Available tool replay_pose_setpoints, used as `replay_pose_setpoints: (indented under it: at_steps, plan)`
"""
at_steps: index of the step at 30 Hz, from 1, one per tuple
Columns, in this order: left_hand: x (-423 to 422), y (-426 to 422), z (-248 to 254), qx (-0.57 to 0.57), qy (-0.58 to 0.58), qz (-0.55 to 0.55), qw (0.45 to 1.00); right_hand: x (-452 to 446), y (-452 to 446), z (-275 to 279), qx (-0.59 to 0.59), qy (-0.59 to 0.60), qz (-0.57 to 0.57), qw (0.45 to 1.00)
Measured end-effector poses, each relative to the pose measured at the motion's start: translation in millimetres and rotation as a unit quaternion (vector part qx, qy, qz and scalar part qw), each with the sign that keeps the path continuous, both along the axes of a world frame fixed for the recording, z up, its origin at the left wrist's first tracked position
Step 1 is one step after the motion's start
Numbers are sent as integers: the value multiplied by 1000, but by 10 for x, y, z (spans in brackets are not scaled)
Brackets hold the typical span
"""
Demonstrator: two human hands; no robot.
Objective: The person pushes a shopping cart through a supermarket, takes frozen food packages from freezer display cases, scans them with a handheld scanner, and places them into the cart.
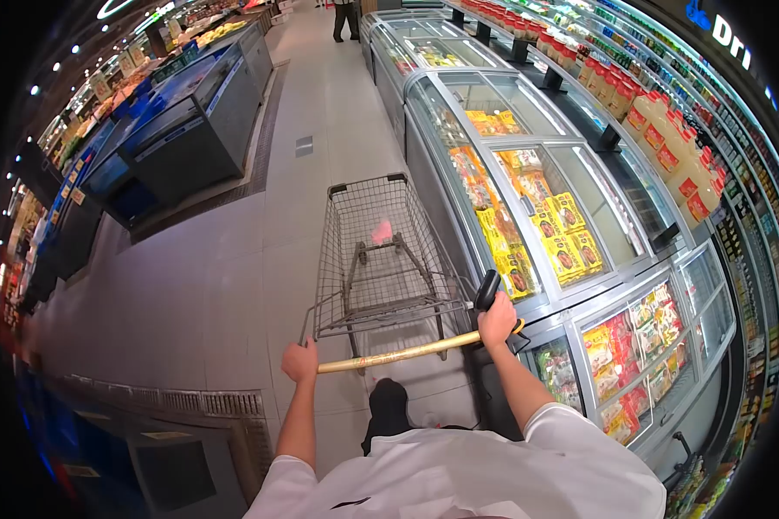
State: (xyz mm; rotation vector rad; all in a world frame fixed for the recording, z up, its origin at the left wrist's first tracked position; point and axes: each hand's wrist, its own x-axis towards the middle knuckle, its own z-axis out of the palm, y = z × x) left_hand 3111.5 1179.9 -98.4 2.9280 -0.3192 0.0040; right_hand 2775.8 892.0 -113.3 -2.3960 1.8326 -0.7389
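While the white sleeves are spread wide at the near edge, the handle (398, 355) of a shopping cart (389, 285) is held at both ends. It is gripped near its left end by the left hand (299, 362) and near its right end by the right hand (497, 320), both with fingers curled closed. The handle is a slim, straight, yellowish bar with a glossy surface. Beside the right hand, a rounded black piece (488, 290) is set; whether it is touched cannot be told.

Just beyond the hands, the cart's tapered basket is formed of thin grey metal wire in a square mesh, with black caps at its far corners. A small pink patch (382, 232) is seen through the wires; whether it lies inside or below cannot be told.

To the right, grey-framed freezers (415, 164) with clear, curved glass are filled with glossy yellow and red packets (567, 233). Behind them, pale jugs (666, 156) with red caps are lined up before lit shelves.

To the left, a dark, boxy display counter (190, 130) is stood on smooth pale tiles (299, 186). Farthest off, a person's dark-trousered legs (346, 19) are partly shown.
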Motion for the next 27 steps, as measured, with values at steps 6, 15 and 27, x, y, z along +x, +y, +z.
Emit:
replay_pose_setpoints:
  at_steps: [6,15,27]
  plan:
    - [1190,-1084,-137,45,-5,-56,997,986,-945,51,23,-2,-49,999]
    - [2511,-2826,-413,32,30,-92,995,2181,-2604,-79,31,-69,-94,993]
    - [4034,-5001,-473,0,53,-102,993,3705,-4821,-232,21,-32,-78,996]
